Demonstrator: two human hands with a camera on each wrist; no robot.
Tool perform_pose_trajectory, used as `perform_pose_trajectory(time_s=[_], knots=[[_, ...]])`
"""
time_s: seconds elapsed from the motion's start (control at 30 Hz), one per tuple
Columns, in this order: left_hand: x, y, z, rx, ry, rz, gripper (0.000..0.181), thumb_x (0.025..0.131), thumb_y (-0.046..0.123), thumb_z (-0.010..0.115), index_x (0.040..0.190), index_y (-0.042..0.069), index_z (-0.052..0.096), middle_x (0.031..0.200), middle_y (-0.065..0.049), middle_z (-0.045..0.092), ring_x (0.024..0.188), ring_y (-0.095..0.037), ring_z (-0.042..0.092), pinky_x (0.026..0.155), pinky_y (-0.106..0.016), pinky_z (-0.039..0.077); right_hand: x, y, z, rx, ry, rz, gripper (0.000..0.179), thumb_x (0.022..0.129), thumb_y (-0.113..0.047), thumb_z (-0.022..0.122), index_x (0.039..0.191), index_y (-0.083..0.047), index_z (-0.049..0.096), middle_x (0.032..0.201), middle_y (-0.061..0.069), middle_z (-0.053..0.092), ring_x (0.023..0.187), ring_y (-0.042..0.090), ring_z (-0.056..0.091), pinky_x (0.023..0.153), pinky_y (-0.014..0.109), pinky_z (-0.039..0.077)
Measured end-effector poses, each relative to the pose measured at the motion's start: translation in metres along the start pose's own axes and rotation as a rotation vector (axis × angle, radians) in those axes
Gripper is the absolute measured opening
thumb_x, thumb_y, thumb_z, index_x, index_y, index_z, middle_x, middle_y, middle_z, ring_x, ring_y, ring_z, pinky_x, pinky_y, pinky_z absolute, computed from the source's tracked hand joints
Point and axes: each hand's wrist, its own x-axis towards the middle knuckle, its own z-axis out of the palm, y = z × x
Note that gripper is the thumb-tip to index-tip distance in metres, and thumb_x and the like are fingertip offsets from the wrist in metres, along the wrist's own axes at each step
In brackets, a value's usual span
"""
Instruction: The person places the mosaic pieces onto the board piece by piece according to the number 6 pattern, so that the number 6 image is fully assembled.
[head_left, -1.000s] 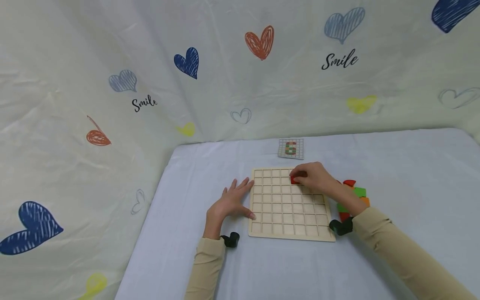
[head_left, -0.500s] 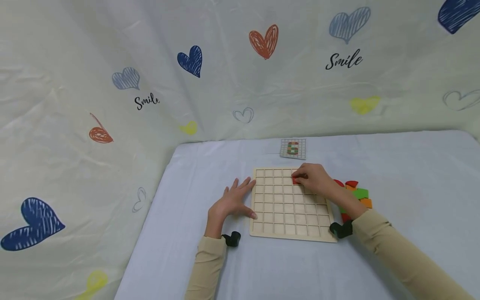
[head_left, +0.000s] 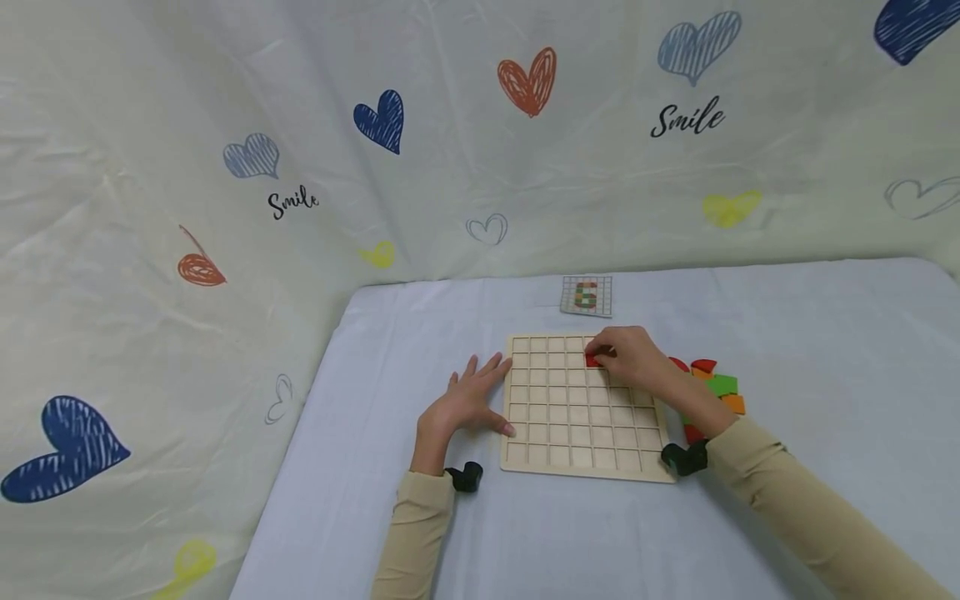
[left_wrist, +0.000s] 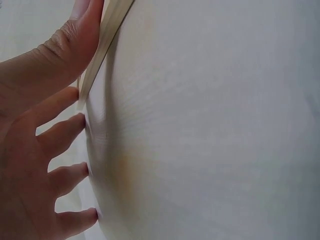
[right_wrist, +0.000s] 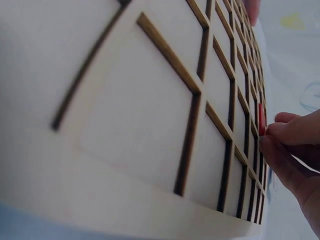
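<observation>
Red tile [head_left: 592,361] pinched in right hand [head_left: 630,357], near far edge of wooden grid board [head_left: 558,413]; left hand [head_left: 463,402] spread against its left edge. My feed suggests placing; next likely calls for seating it squarely, then letting go.

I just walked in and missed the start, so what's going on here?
A person's right hand pinches a red piece near the far edge of a wooden grid board; whether it is seated in a square is hard to tell. The left hand, fingers spread, touches the board's left edge. More colored pieces lie right of the board, and a patterned card lies beyond it.
</observation>
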Motion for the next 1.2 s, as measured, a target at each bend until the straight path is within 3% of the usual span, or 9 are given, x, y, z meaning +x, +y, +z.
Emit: perform_pose_trajectory(time_s=[0.3,0.83,1.03,1.2], knots=[[-0.001,0.002,0.0,-0.013,0.001,-0.012,0.116,0.073,0.031,0.094,0.165,0.019,0.025,0.174,-0.003,0.014,0.16,-0.038,-0.003,0.126,-0.066,0.003,-0.013,0.001,-0.015,0.002,-0.004,0.07,0.013,0.09,0.005,0.07,0.1,0.002,0.078,0.096,0.014,0.077,0.083,0.026,0.071,0.077,0.044,0.062],[-0.003,0.003,0.002,-0.014,0.001,-0.008,0.116,0.073,0.032,0.094,0.165,0.023,0.025,0.174,-0.001,0.013,0.16,-0.037,-0.004,0.126,-0.065,0.003,-0.057,0.014,-0.045,-0.022,-0.028,0.12,0.019,0.089,0.003,0.072,0.107,0.0,0.077,0.099,0.009,0.076,0.084,0.021,0.066,0.074,0.036,0.06],[-0.002,0.003,0.002,-0.016,0.006,-0.011,0.115,0.073,0.033,0.094,0.165,0.022,0.025,0.174,-0.001,0.014,0.16,-0.037,-0.003,0.126,-0.065,0.003,-0.071,0.02,-0.054,-0.071,-0.054,0.164,0.022,0.089,0.0,0.073,0.111,0.0,0.077,0.103,0.011,0.075,0.087,0.022,0.063,0.08,0.045,0.061],[-0.002,0.004,0.003,-0.013,0.009,-0.021,0.115,0.073,0.032,0.094,0.165,0.022,0.026,0.174,-0.001,0.015,0.161,-0.037,-0.002,0.127,-0.065,0.003,-0.08,0.026,-0.06,-0.082,-0.049,0.168,0.023,0.087,-0.002,0.078,0.11,-0.001,0.077,0.101,0.01,0.075,0.087,0.021,0.062,0.079,0.045,0.06]])
